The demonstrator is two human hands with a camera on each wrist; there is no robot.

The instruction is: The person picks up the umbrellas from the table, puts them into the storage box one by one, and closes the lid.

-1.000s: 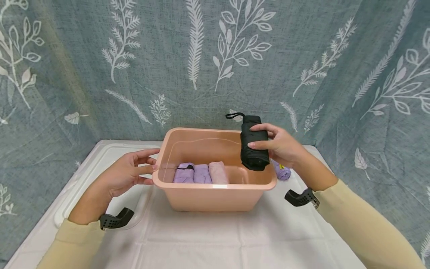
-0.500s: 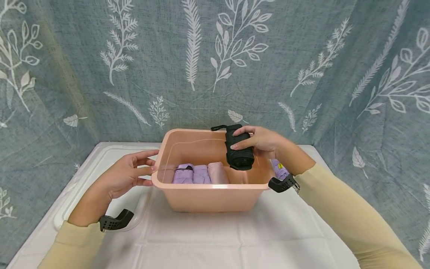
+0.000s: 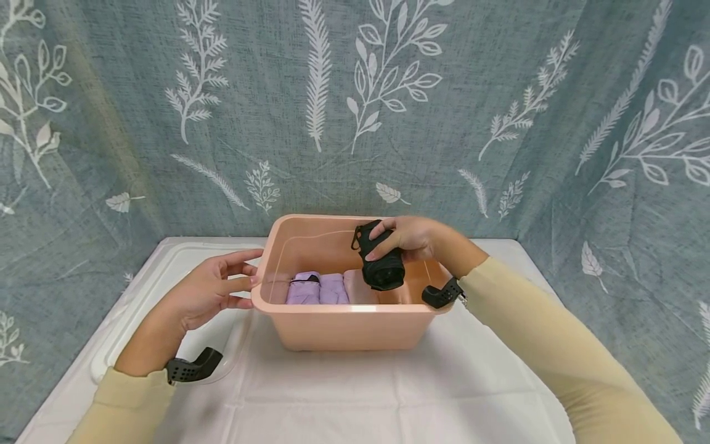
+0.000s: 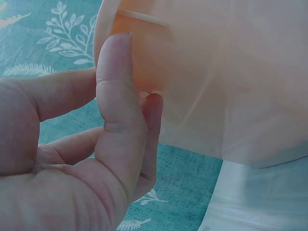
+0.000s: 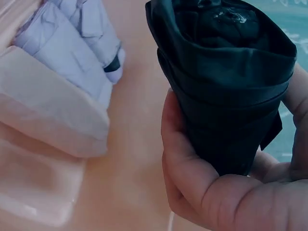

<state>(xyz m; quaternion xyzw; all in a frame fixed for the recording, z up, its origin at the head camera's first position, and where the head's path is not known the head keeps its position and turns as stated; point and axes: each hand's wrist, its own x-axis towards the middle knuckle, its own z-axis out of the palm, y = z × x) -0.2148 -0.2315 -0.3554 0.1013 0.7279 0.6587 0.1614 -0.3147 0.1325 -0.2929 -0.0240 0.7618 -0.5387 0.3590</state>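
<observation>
Nearest us is the counter point(image 3: 322, 394), spread with white cloth; beyond it stands a peach bin point(image 3: 344, 309). At the bin's nine o'clock the left hand point(image 3: 213, 287) rests relaxed, loosely spread fingers against the rim, and a white lid point(image 3: 180, 256) lies beneath that arm. Inside the bin, from eight round to six o'clock, we see two lavender rolls point(image 3: 333, 290) and a pale pink roll point(image 3: 357, 288), side by side. Toward two o'clock the right hand point(image 3: 413, 237) grips a black folded umbrella point(image 3: 381, 272) within the bin's opening; whether it touches the pink roll, we can't quite tell.

We'd expect the umbrella to be fairly light, stiff at its core, soft outside, rather slippery and hardly fragile. Mid-barrel, where thumb and fingers wrap, seems the surest hold; the loop point(image 3: 354, 239) looks too floppy to steer by. It's a stubby cylinder in loose, faintly shiny folds, loop at its ten o'clock, blunt end at five. Farthest, at twelve, hangs a grey-blue curtain point(image 3: 249, 92) with white leaves.
</observation>
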